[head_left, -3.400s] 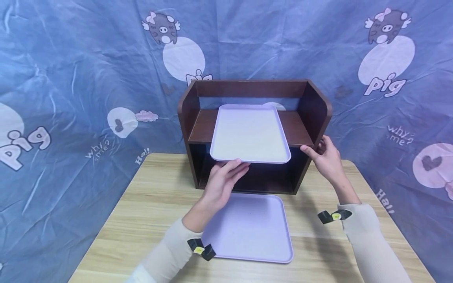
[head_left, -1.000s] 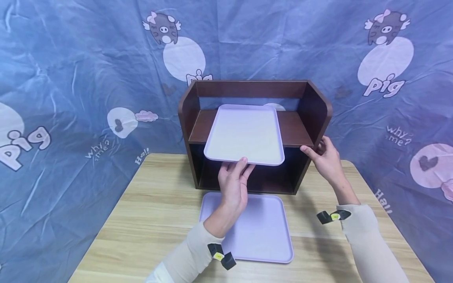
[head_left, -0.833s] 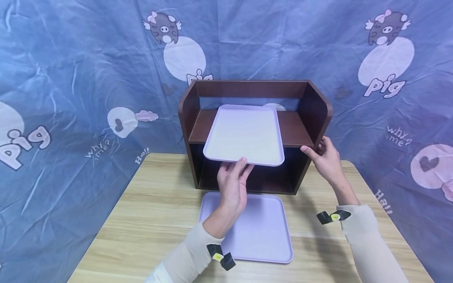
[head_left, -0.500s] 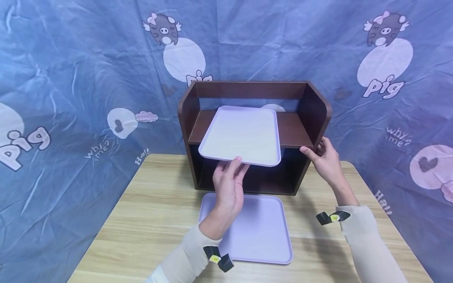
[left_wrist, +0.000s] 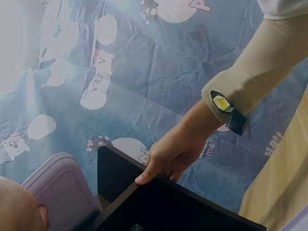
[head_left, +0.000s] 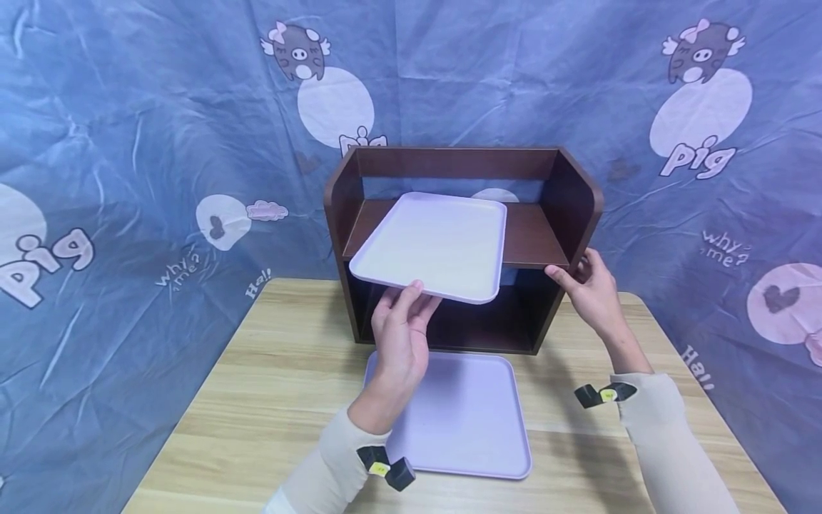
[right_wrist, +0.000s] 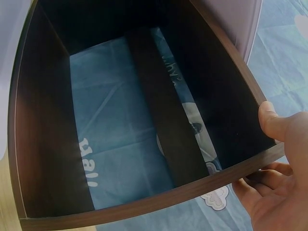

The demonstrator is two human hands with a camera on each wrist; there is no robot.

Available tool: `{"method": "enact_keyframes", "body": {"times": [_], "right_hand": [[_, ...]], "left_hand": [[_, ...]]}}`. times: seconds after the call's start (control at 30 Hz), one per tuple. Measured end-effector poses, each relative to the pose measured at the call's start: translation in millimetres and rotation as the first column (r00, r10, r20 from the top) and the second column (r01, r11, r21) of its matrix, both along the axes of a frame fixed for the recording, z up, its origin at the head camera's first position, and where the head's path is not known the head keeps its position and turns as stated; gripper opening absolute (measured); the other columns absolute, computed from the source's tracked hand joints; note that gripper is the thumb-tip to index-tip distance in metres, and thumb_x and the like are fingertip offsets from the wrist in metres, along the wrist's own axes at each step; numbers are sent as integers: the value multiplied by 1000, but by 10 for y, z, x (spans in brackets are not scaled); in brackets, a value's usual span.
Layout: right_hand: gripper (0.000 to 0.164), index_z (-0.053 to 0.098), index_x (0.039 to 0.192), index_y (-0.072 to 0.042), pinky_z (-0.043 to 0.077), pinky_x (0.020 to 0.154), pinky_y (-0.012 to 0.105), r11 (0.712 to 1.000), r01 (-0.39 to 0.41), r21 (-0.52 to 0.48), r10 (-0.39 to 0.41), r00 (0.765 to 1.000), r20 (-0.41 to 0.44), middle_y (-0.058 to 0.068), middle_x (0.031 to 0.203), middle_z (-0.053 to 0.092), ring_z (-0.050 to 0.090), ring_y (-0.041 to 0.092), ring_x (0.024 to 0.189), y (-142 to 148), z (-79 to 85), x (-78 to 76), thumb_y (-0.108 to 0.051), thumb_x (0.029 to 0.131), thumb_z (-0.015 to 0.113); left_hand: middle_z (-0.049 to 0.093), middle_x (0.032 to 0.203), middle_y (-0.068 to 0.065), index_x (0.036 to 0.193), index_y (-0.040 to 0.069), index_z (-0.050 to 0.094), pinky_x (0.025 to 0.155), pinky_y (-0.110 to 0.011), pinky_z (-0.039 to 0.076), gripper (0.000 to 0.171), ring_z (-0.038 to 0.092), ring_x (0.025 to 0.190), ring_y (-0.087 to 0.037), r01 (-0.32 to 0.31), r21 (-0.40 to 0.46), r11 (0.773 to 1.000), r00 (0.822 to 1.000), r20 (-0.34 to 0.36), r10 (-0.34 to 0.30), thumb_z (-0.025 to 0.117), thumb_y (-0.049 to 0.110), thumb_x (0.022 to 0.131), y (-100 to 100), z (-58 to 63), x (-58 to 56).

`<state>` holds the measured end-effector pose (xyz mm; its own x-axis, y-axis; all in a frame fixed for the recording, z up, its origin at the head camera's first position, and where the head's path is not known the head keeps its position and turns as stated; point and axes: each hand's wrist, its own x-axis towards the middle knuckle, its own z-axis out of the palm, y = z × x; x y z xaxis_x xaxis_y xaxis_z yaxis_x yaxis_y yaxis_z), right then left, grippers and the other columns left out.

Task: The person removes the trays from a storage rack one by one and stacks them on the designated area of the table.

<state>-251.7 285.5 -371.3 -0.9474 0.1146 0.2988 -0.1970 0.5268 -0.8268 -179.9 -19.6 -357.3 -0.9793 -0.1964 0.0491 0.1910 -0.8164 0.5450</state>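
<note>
A pale lilac tray (head_left: 437, 246) is held by my left hand (head_left: 401, 335), thumb on its front rim and fingers underneath. The tray slants over the middle board of a dark brown two-tier shelf (head_left: 456, 163), its front edge jutting out toward me. Whether its back edge touches the board I cannot tell. My right hand (head_left: 591, 296) grips the shelf's right side, thumb on the front edge of the middle board, fingers behind the side panel. In the right wrist view the thumb and curled fingers straddle the shelf's edge (right_wrist: 192, 192).
A second lilac tray (head_left: 462, 428) lies flat on the wooden table (head_left: 257, 400) in front of the shelf, under my left forearm. Blue printed cloth (head_left: 160, 143) hangs behind and at both sides. The shelf's lower compartment (head_left: 462, 328) faces me.
My left hand has shifted left over the last second, carrying the tray's front edge left, so the tray is now turned askew. The right hand stays on the shelf.
</note>
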Motion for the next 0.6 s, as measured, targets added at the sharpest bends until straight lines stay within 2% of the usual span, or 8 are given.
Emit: {"method": "enact_keyframes", "body": {"times": [0.17,0.3,0.5,0.6], "right_hand": [[75,38,156,-2,45,86,-1,1000,1,-6,-1,1000,-3,25,153,58,57,34,141,-1,-4,-1,-39,101,74],[77,37,157,-3,46,87,1,1000,4,-1,-4,1000,7,25,154,57,56,38,142,4,-6,3,-40,101,73],[78,36,159,-4,47,89,2,1000,7,5,-7,1000,17,24,156,56,54,42,144,12,-7,0,-41,101,73],[78,36,158,-4,47,88,1,1000,7,1,-7,1000,14,24,156,56,54,42,144,10,-1,-9,-41,101,73]], "left_hand": [[73,95,-7,107,3,62,94,-41,66,10,77,89,-20,4,19,1000,1000,3,-4,63,-3,98,-60,-8,1],[74,94,-7,107,3,62,92,-39,67,11,78,88,-19,9,0,1000,1000,3,-9,63,-3,98,-108,-15,5],[76,94,-5,116,3,57,87,-37,68,22,79,85,-17,22,-29,999,1000,-14,-22,64,-4,97,-180,-15,-3],[76,94,-4,114,3,60,85,-36,68,18,79,84,-17,27,-40,999,999,-19,-28,64,-2,97,-212,8,-5]]}}
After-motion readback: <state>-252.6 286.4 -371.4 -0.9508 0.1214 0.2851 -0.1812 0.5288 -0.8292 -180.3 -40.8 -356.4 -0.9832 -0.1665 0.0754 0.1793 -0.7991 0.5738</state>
